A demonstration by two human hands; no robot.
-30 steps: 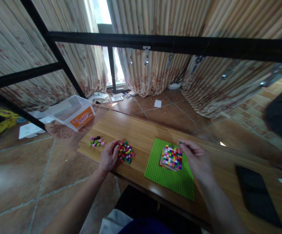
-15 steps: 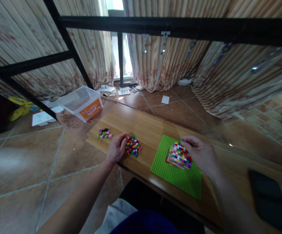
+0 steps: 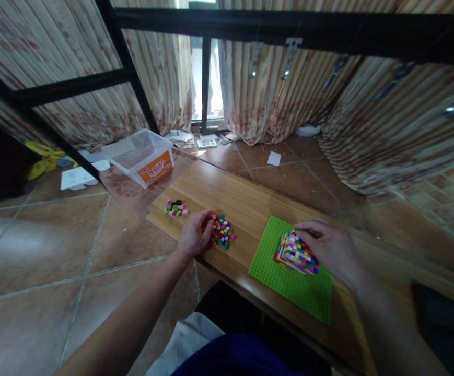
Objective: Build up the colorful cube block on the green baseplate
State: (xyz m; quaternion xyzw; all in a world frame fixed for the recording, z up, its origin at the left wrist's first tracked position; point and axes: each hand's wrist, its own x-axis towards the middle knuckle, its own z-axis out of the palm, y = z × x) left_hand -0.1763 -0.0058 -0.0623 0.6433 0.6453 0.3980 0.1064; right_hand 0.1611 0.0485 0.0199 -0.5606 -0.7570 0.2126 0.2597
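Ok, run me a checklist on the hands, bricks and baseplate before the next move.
1. Green baseplate flat on the wooden table: ok.
2. Brick block standing on the baseplate: ok.
3. Right hand at the block: ok, fingertips by its far edge.
4. Brick in the right fingers: cannot tell, hidden.
5. Left hand beside the larger loose pile: ok.
6. Loose bricks in one pile: not ok, a smaller pile lies apart.

Patterned curtains flank what is probably a bright window, above a brown tiled floor.
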